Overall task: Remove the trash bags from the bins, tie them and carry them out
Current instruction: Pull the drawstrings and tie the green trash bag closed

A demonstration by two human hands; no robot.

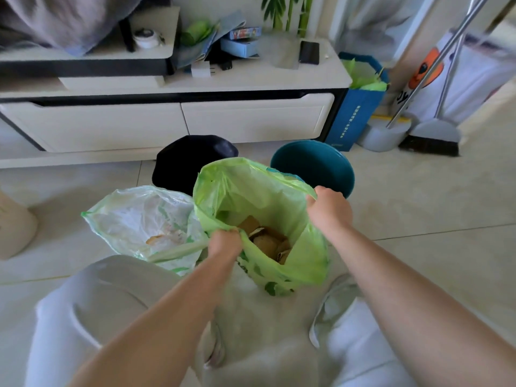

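Both hands grip the green trash bag [259, 208]: my left hand [224, 243] fingers bunch its near rim, right hand [329, 209] fingers pinch the far rim, just before the teal bin [315, 166].

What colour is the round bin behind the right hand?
Teal blue bin, clearest in the head view.
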